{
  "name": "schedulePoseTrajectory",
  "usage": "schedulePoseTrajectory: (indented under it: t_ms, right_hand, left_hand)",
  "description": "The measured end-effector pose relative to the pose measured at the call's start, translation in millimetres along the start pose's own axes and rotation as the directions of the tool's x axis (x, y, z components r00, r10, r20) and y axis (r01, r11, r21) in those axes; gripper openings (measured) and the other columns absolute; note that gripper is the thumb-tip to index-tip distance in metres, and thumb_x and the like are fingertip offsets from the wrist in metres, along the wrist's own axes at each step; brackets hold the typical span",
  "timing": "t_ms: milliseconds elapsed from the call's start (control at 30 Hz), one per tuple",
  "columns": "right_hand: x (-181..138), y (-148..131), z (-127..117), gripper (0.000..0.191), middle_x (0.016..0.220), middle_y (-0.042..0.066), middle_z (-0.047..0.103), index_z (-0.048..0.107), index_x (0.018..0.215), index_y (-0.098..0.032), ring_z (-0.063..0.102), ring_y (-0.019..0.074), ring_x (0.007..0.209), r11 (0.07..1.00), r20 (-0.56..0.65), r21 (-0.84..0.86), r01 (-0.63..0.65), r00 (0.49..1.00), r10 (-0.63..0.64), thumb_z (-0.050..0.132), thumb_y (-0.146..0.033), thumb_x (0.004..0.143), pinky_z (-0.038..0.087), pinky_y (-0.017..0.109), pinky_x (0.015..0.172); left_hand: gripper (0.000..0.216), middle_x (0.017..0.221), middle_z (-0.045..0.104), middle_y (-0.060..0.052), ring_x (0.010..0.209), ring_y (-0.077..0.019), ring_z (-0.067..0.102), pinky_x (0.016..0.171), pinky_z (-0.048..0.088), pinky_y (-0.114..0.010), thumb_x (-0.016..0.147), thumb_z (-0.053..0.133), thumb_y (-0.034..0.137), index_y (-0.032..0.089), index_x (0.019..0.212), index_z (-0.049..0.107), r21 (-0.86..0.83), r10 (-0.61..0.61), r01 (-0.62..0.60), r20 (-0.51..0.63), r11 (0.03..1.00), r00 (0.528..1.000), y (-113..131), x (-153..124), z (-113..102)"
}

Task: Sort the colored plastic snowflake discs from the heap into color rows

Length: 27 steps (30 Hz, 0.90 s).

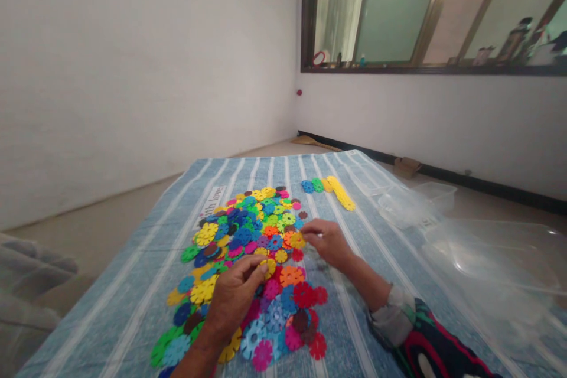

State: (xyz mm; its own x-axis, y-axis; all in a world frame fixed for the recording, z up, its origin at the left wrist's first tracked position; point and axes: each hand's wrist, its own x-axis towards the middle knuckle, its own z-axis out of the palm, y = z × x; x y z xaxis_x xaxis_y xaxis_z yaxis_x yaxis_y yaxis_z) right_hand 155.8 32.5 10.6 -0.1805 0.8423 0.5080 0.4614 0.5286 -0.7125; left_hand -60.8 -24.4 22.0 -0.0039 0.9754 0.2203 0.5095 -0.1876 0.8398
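Light soft, flat, moderately dim; source unclear. Smooth off-white plaster wall (146,59) greyish, fairly evenly lit. Pale glare on clear plastic boxes (487,257), right; outlines smeared. Dark-framed sliding glass window (405,9) stretched toward upper corner, dark cylindrical bottle (516,40) there blurred. Whitish translucent bundle (26,283), left edge, hazy. Multicoloured notched plastic discs (241,236) clearer, shadows faint.

Disc pile (241,236) on cloth (133,295); left hand (234,290) over pile, right hand (331,242) at its right edge. Smaller disc group (342,195) behind, right. Boxes (491,251) farther right. Cardboard (406,167) on floor (119,212).
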Motion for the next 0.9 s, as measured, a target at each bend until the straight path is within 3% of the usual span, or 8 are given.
schedulePoseTrajectory:
  t_ms: [100, 167, 233, 333, 700, 900]
  right_hand:
    - [21.3, 29.1, -41.3, 0.022, 0.087, 0.002, 0.072, 0.071, 0.085, -0.02, 0.064, 0.0166, 0.082, 0.975, -0.14, -0.161, -0.152, 0.982, 0.13, 0.052, -0.016, 0.074, 0.048, 0.028, 0.079]
    - [31.7, 48.1, -65.6, 0.03, 0.096, 0.003, 0.071, 0.071, 0.094, -0.02, 0.064, 0.0166, 0.089, 0.898, -0.205, -0.34, -0.28, 0.954, 0.219, 0.049, -0.013, 0.073, 0.046, 0.028, 0.084]
    - [37.7, 64.0, -83.5, 0.036, 0.099, 0.003, 0.071, 0.071, 0.098, -0.02, 0.063, 0.0168, 0.091, 0.814, -0.209, -0.464, -0.351, 0.936, 0.284, 0.048, -0.011, 0.072, 0.045, 0.026, 0.083]
    - [39.8, 81.1, -98.2, 0.038, 0.095, 0.003, 0.072, 0.072, 0.096, -0.02, 0.063, 0.0177, 0.089, 0.769, -0.199, -0.515, -0.379, 0.925, 0.323, 0.046, -0.008, 0.07, 0.044, 0.026, 0.082]
    - [38.8, 113.1, -101.3, 0.037, 0.091, 0.005, 0.071, 0.072, 0.095, -0.017, 0.061, 0.0171, 0.089, 0.677, -0.168, -0.607, -0.416, 0.9, 0.403, 0.045, -0.01, 0.071, 0.04, 0.022, 0.076]
    - [34.0, 118.4, -91.8, 0.041, 0.107, 0.009, 0.067, 0.064, 0.113, -0.014, 0.059, 0.0185, 0.098, 0.614, -0.23, -0.626, -0.48, 0.867, 0.442, 0.044, -0.013, 0.078, 0.039, 0.023, 0.08]
  left_hand:
    - [0.027, 0.077, 0.071, -0.001, 0.07, -0.0172, 0.064, 0.067, 0.051, -0.025, 0.07, 0.056, 0.043, 0.021, 0.075, 0.071, 0.01, 0.013, -0.013, -0.015, 1.0, 1.0, -0.5, -0.1, -0.2]
    - [0.027, 0.076, 0.072, -0.001, 0.069, -0.017, 0.064, 0.067, 0.051, -0.025, 0.07, 0.056, 0.043, 0.021, 0.075, 0.071, 0.017, 0.019, -0.019, -0.012, 1.0, 1.0, 0.0, -0.9, -0.2]
    - [0.026, 0.075, 0.071, -0.001, 0.067, -0.0167, 0.064, 0.066, 0.051, -0.025, 0.07, 0.056, 0.043, 0.021, 0.074, 0.071, 0.021, 0.02, -0.02, -0.01, 1.0, 1.0, 0.3, -1.5, -0.2]
    - [0.026, 0.074, 0.072, -0.001, 0.067, -0.0167, 0.063, 0.067, 0.052, -0.025, 0.069, 0.056, 0.042, 0.022, 0.074, 0.071, 0.024, 0.018, -0.017, -0.016, 1.0, 1.0, -1.0, -1.4, -0.2]
    - [0.026, 0.076, 0.072, 0.0, 0.068, -0.0165, 0.064, 0.066, 0.051, -0.024, 0.07, 0.056, 0.042, 0.022, 0.075, 0.071, 0.042, 0.013, -0.012, -0.009, 0.999, 1.0, -4.1, -0.2, 0.8]
    - [0.026, 0.074, 0.071, 0.0, 0.067, -0.0164, 0.063, 0.065, 0.05, -0.024, 0.07, 0.055, 0.042, 0.022, 0.074, 0.071, 0.047, 0.021, -0.021, 0.01, 0.999, 1.0, -3.7, -0.4, -0.6]
